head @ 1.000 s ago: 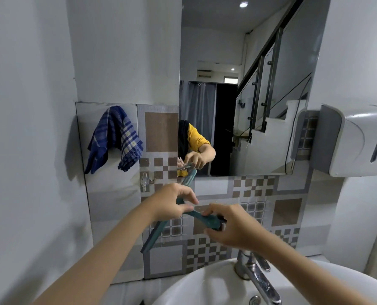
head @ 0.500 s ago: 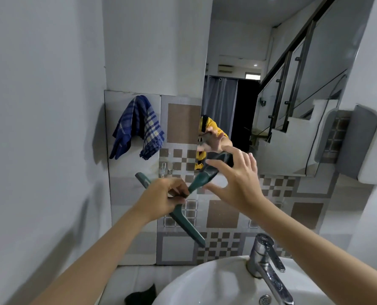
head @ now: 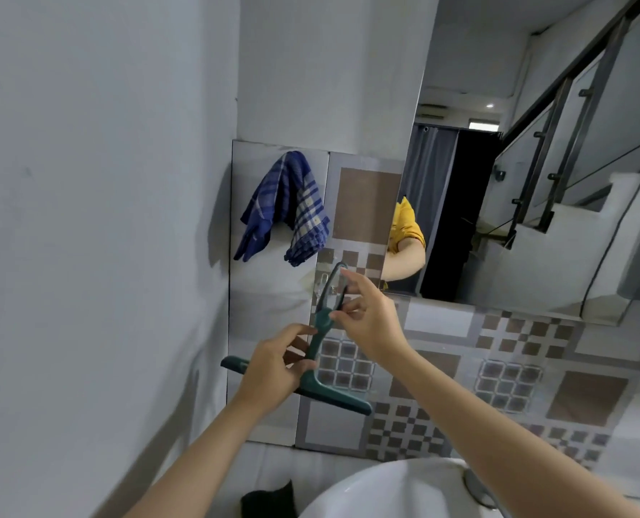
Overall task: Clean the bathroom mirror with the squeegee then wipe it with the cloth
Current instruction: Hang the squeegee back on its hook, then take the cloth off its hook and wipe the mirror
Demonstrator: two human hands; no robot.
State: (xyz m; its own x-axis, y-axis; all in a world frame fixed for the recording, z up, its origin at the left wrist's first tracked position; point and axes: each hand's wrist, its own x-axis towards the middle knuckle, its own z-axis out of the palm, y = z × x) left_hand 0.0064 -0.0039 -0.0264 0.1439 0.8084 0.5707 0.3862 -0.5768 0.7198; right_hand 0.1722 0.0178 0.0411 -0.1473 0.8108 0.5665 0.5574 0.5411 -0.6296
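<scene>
A dark green squeegee (head: 320,332) stands upright in front of the tiled wall, blade at the bottom, loop handle up near a small wall hook. My left hand (head: 273,372) grips its neck just above the blade. My right hand (head: 367,315) pinches the loop of the handle with thumb and fingers. A blue checked cloth (head: 285,207) hangs on the wall up and to the left of both hands. The mirror (head: 535,181) fills the upper right and reflects a yellow sleeve and a staircase.
A white basin (head: 378,491) lies below the arms, with part of a chrome tap (head: 477,487) at its right. A dark object (head: 270,500) sits on the floor left of the basin. A plain grey wall (head: 87,218) closes in on the left.
The squeegee has turned from slanted to upright and moved left toward the wall hook. My right hand went from open beside the handle to pinching its loop. The view has swung left.
</scene>
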